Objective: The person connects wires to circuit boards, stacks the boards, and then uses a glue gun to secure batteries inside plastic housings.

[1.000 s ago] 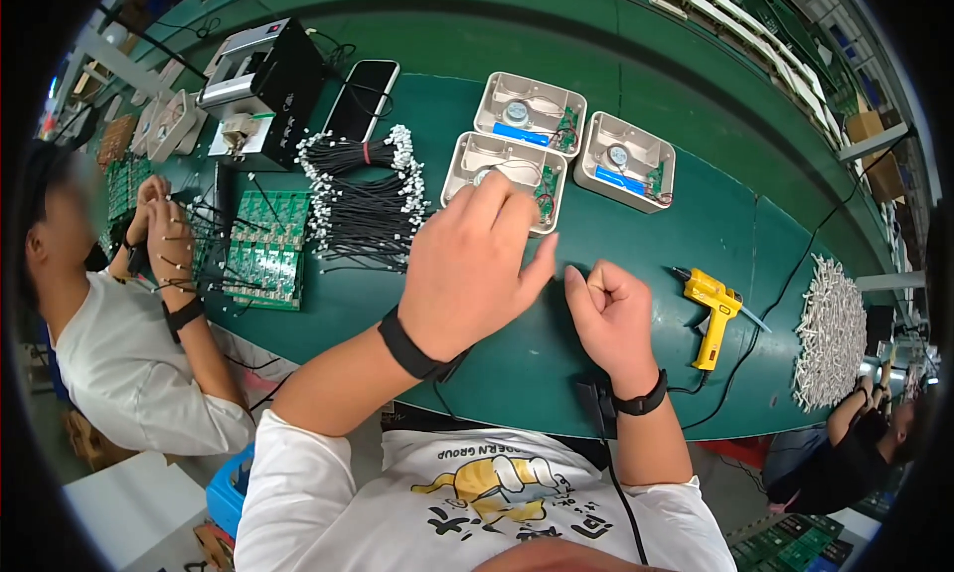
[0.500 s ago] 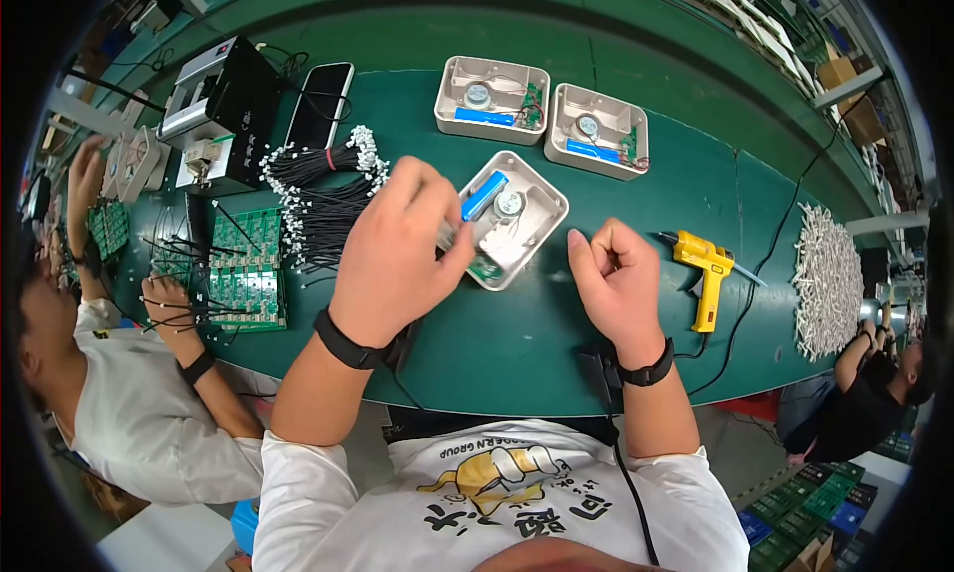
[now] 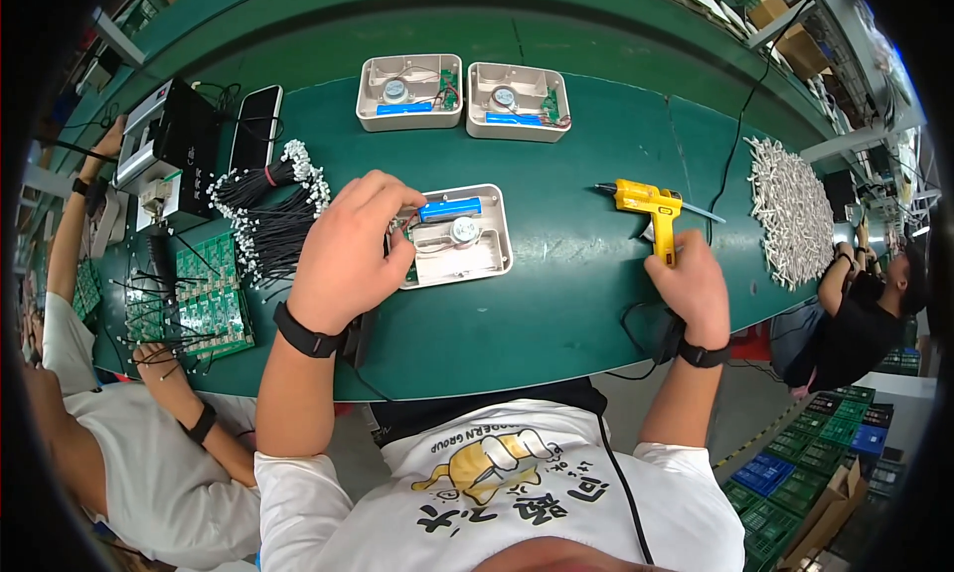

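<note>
An open light-grey plastic casing (image 3: 487, 256) lies on the green bench in front of me. Inside it are a blue cylindrical battery (image 3: 450, 210), a round silver speaker-like part (image 3: 464, 232) and thin wires. My left hand (image 3: 353, 244) is curled over the casing's left end, its fingertips by the battery's end and wires. That hand hides most of the green board there. To the right, my right hand (image 3: 691, 289) has its fingers round the lower handle of a yellow hot glue gun (image 3: 651, 206), whose nozzle points left.
Two similar filled casings (image 3: 409, 95) (image 3: 517, 102) stand at the back. On the left are a bundle of black cables (image 3: 273, 209), green circuit boards (image 3: 211, 299), a phone (image 3: 256, 130) and a black machine (image 3: 179, 150). A heap of small white parts (image 3: 792, 212) lies far right. Co-workers sit on both sides.
The casing has turned from slanted to nearly level, with my left hand at its left end. My right hand has moved right, from beside the casing onto the glue gun's handle. The view has shifted.
</note>
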